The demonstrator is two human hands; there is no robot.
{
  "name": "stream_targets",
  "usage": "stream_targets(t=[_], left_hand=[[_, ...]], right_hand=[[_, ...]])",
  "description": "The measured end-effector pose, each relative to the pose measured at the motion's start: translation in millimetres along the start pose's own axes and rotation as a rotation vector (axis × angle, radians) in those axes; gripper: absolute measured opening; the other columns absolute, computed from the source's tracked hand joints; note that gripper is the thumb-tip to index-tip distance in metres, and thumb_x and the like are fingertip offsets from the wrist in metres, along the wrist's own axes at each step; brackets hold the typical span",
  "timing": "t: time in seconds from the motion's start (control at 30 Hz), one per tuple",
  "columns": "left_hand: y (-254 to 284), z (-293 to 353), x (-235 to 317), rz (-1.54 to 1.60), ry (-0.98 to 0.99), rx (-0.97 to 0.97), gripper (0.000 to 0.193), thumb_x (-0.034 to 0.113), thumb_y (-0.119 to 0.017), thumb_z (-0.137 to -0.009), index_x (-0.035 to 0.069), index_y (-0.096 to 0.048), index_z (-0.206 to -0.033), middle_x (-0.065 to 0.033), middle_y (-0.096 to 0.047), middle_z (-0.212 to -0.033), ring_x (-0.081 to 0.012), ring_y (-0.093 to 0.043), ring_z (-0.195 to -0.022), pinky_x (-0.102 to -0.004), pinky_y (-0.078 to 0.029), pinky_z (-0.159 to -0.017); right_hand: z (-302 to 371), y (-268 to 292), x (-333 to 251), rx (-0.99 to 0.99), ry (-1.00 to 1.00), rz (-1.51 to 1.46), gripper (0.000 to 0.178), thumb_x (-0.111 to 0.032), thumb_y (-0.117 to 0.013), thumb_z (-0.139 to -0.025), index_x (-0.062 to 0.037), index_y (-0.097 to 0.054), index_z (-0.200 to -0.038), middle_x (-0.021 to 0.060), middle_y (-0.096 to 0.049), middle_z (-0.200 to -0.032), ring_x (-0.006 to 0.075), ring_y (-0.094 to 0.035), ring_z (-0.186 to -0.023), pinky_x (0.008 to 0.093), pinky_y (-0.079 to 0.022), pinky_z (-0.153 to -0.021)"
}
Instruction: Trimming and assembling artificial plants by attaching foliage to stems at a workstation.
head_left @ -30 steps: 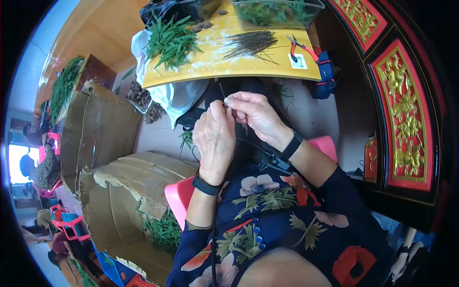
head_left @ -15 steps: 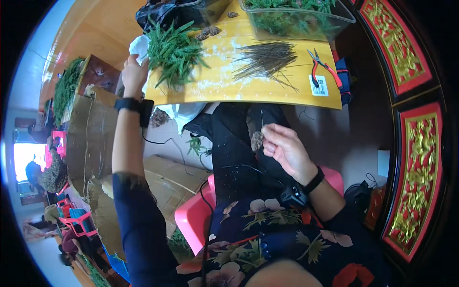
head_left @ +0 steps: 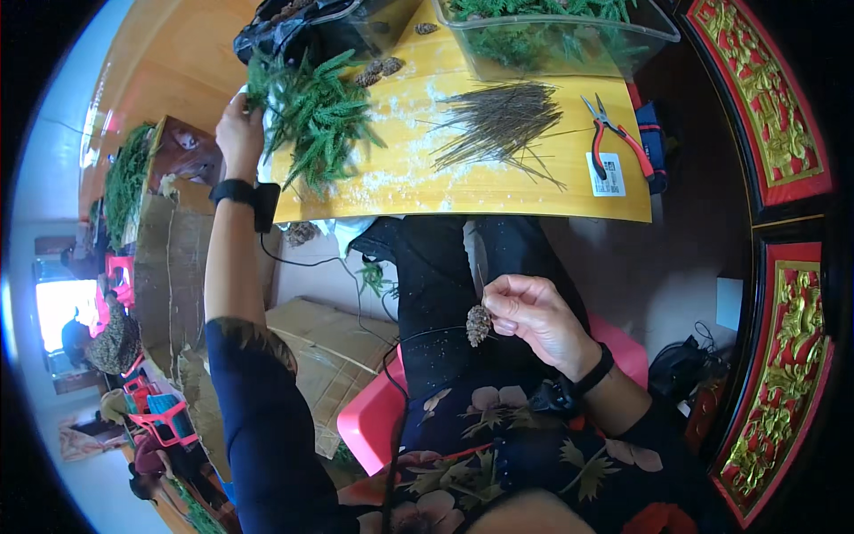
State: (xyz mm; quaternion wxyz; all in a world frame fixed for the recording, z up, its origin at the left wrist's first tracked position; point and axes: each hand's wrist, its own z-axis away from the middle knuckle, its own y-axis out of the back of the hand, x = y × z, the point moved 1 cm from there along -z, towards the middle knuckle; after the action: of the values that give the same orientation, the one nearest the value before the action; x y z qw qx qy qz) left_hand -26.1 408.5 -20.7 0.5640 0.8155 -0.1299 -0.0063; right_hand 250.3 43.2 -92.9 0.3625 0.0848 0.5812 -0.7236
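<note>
My right hand (head_left: 538,325) is closed over my lap, its thumb and fingers pinching a small brown pine cone (head_left: 479,327) at its top. A thin wire rises from the cone beside the fingertips. At the table's left edge, my left hand (head_left: 238,135) is closed on a green artificial sprig (head_left: 258,84), slightly blurred, whose lower end the fingers hide. Right beside it lies a pile of green sprigs (head_left: 325,120). A bundle of thin brown wire stems (head_left: 503,120) is spread on the yellow table (head_left: 400,187).
Red-handled pliers (head_left: 612,138) lie at the table's right, over a white label. A clear bin (head_left: 569,58) of greenery and a black bag (head_left: 294,36) stand at the back, near loose pine cones (head_left: 378,69). Cardboard (head_left: 160,267) stands at left; a pink stool (head_left: 369,423) is under me.
My left hand has gone from the white material to a sprig, which it now holds. My right hand and the pine cone sit lower in view, and the cone has turned.
</note>
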Motion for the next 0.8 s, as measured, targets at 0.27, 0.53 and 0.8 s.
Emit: stream_targets(t=[0.27,0.53,0.8], left_hand=[[26.5,71.7,71.9,0.154,-0.511,0.249,0.027,0.004,-0.058,-0.078,0.008,-0.060,-0.104,-0.0138,-0.063,-0.094,-0.0323,-0.062,-0.088,-0.0385,-0.049,-0.075],[2.1,86.9,67.3,0.428,-0.134,0.093,0.025,0.015,-0.063,-0.079,0.006,-0.062,-0.102,-0.0147,-0.064,-0.086,-0.0305,-0.063,-0.082,-0.0370,-0.049,-0.071],[-6.1,73.4,75.7,0.252,-0.020,-0.127,0.021,0.016,-0.067,-0.083,0.002,-0.063,-0.098,-0.0021,-0.063,-0.079,-0.0089,-0.055,-0.067,-0.0235,-0.042,-0.059]], right_hand=[[4.2,-5.4,-3.8,-0.028,-0.003,0.149,0.010,-0.011,-0.059,-0.090,-0.0015,-0.060,-0.089,-0.0028,-0.049,-0.071,0.0050,-0.039,-0.061,0.0190,-0.033,-0.056],[4.1,-6.3,-2.5,-0.033,-0.009,0.152,0.010,-0.012,-0.061,-0.089,-0.0015,-0.061,-0.089,-0.0031,-0.051,-0.072,0.0036,-0.040,-0.061,0.0181,-0.033,-0.054],[5.1,-6.4,-3.7,-0.051,-0.015,0.150,0.011,-0.013,-0.062,-0.088,-0.0023,-0.062,-0.090,-0.0038,-0.052,-0.073,0.0029,-0.041,-0.061,0.0175,-0.033,-0.054]])
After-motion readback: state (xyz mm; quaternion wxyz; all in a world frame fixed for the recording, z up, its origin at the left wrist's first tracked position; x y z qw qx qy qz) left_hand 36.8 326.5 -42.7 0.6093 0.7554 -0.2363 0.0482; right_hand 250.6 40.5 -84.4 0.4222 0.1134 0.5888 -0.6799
